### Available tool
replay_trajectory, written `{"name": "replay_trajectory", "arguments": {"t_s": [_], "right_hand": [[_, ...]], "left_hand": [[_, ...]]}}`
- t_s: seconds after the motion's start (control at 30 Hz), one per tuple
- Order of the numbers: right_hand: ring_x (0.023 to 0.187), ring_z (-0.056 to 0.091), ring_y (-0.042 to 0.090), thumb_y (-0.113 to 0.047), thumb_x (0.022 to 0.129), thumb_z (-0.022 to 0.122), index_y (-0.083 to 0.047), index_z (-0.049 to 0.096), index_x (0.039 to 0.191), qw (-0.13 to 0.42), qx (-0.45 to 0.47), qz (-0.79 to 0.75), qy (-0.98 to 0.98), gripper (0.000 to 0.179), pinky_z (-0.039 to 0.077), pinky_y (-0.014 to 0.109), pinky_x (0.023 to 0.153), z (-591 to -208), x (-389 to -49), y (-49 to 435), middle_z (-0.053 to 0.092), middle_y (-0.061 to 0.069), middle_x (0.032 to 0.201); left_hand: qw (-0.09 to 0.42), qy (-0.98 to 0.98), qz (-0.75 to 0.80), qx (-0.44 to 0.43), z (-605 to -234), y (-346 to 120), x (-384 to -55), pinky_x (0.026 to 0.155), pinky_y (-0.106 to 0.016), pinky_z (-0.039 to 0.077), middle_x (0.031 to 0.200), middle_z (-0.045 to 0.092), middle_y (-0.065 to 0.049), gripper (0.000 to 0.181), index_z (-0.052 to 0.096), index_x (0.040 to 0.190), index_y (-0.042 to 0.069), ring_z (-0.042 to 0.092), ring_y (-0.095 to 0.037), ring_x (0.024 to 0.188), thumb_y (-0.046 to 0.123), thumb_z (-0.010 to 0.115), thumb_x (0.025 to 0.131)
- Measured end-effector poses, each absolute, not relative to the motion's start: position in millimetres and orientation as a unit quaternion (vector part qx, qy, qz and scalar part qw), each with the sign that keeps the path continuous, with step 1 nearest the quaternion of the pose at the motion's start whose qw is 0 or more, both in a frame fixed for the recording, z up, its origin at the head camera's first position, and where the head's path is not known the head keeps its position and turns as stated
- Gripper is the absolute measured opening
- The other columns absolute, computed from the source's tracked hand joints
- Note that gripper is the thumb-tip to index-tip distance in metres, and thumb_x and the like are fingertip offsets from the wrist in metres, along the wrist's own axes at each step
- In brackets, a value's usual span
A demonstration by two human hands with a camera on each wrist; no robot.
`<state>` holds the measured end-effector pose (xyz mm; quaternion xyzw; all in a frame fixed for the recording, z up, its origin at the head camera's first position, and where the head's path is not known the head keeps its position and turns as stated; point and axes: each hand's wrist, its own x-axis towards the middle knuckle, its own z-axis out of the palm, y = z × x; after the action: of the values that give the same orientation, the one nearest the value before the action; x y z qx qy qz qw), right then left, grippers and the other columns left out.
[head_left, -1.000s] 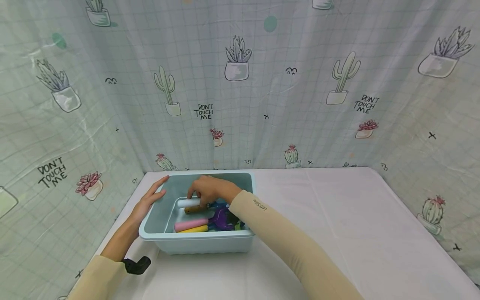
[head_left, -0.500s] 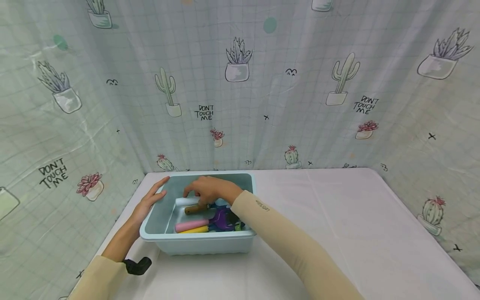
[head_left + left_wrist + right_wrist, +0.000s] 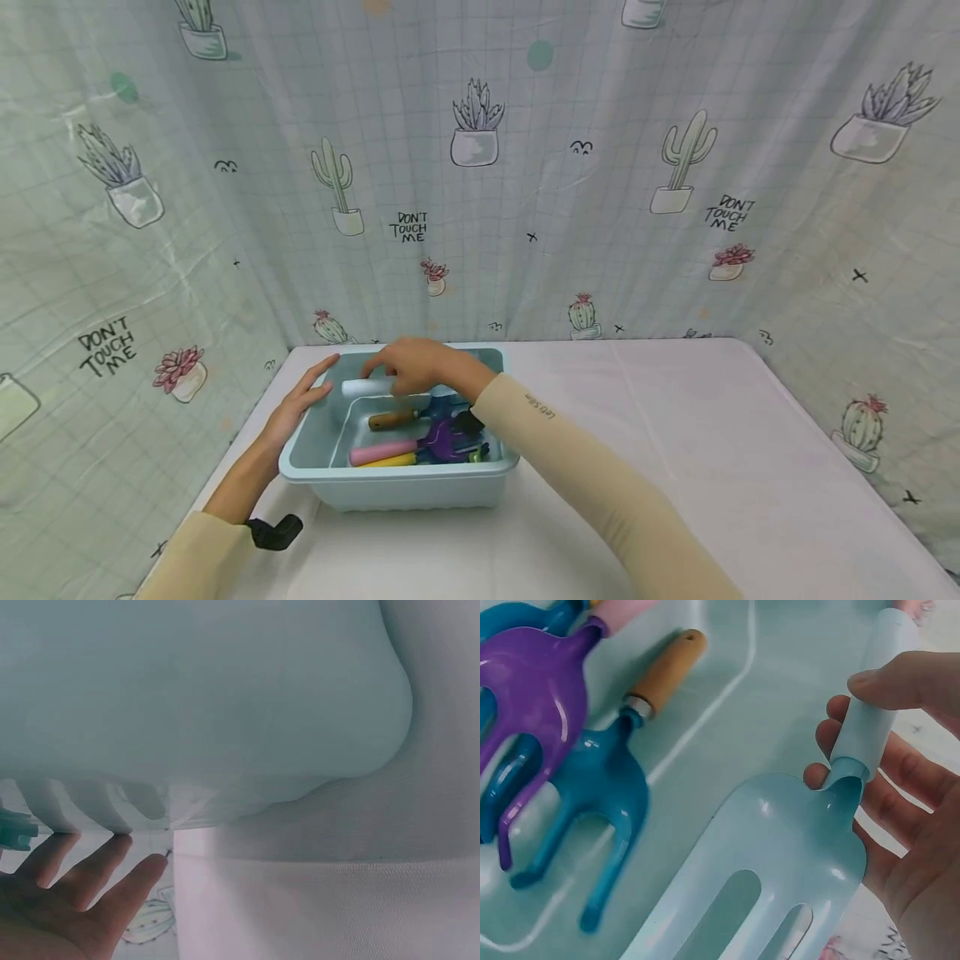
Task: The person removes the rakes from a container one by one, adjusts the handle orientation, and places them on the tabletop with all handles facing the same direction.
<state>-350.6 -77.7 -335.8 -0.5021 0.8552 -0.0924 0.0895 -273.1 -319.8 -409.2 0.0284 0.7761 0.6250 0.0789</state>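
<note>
My right hand [image 3: 420, 364] grips the white handle [image 3: 365, 387] of a pale blue garden fork over the back of a light blue plastic bin [image 3: 397, 473]. In the right wrist view, thumb and fingers wrap that handle, and the fork's broad slotted head [image 3: 772, 825] points down; its tips lie outside the frame. My left hand [image 3: 288, 410] rests at the bin's left side with fingers extended; the left wrist view shows fingertips [image 3: 124, 840] by the outer wall. Inside lie a blue hand rake [image 3: 604, 772] with a wooden handle and a purple rake [image 3: 540, 667] with a pink one.
A yellow handle [image 3: 390, 460] lies beside the pink one in the bin, with dark and green parts [image 3: 476, 452] at its right end. The bin stands on a white table [image 3: 630, 442], left of centre. Patterned cloth [image 3: 555, 200] hangs behind and along both sides.
My right hand has lifted the pale blue fork up and back from the other tools, so more of the wooden-handled rake shows. My left hand stays put.
</note>
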Motion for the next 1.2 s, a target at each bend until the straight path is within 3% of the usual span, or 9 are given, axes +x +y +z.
{"name": "replay_trajectory", "arguments": {"t_s": [0.13,0.33,0.57,0.73,0.87,1.0,1.2], "right_hand": [[0.106,0.068,0.016,-0.008,0.094,0.064,-0.027,0.063,0.142,0.082,-0.5,-0.098,0.857,0.052,0.053,0.027,0.079,-321,-347,-71,0.072,0.003,0.128],[0.107,0.067,0.016,-0.01,0.095,0.064,-0.026,0.062,0.143,0.069,-0.499,-0.085,0.859,0.051,0.054,0.027,0.083,-299,-338,-58,0.072,0.003,0.128],[0.111,0.067,0.018,-0.008,0.095,0.063,-0.025,0.061,0.144,0.063,-0.488,-0.098,0.865,0.052,0.054,0.029,0.084,-278,-332,-38,0.071,0.001,0.13],[0.115,0.067,0.019,-0.006,0.094,0.063,-0.025,0.064,0.142,0.05,-0.486,-0.102,0.866,0.051,0.054,0.03,0.085,-267,-331,-19,0.071,0.0,0.132],[0.116,0.066,0.019,-0.007,0.094,0.063,-0.024,0.064,0.14,0.037,-0.481,-0.104,0.87,0.049,0.055,0.033,0.092,-259,-329,-2,0.071,0.0,0.132],[0.114,0.066,0.019,-0.007,0.094,0.064,-0.022,0.065,0.139,0.026,-0.472,-0.107,0.875,0.047,0.055,0.036,0.096,-253,-328,16,0.07,0.002,0.132],[0.1,0.066,0.02,-0.007,0.093,0.066,-0.021,0.065,0.139,0.013,-0.459,-0.112,0.881,0.047,0.056,0.035,0.088,-248,-329,40,0.072,0.004,0.123]], "left_hand": [[0.081,0.777,0.623,0.024,-409,-319,-274,0.122,-0.06,0.02,0.176,-0.002,-0.007,0.061,0.011,0.167,0.031,0.01,-0.036,0.159,0.039,0.035,0.112],[0.081,0.787,0.612,0.028,-409,-319,-273,0.118,-0.056,0.032,0.175,0.003,-0.009,0.061,0.009,0.167,0.032,0.017,-0.038,0.157,0.042,0.034,0.112],[0.085,0.776,0.625,0.023,-408,-318,-273,0.123,-0.063,0.019,0.176,-0.001,-0.007,0.062,0.009,0.168,0.03,0.008,-0.038,0.161,0.039,0.035,0.113],[0.087,0.777,0.623,0.02,-409,-319,-274,0.122,-0.062,0.023,0.176,-0.001,-0.008,0.062,0.007,0.168,0.031,0.009,-0.04,0.16,0.04,0.036,0.112],[0.088,0.785,0.613,0.02,-409,-320,-274,0.113,-0.041,0.04,0.176,0.001,-0.009,0.062,0.007,0.167,0.033,0.013,-0.04,0.16,0.041,0.034,0.113],[0.085,0.788,0.61,0.022,-410,-320,-273,0.097,-0.024,0.046,0.176,0.002,-0.009,0.062,0.008,0.168,0.032,0.015,-0.04,0.159,0.041,0.035,0.113],[0.081,0.791,0.606,0.021,-411,-319,-271,0.113,-0.048,0.042,0.176,0.002,-0.009,0.063,0.007,0.168,0.031,0.017,-0.043,0.158,0.042,0.035,0.112]]}}
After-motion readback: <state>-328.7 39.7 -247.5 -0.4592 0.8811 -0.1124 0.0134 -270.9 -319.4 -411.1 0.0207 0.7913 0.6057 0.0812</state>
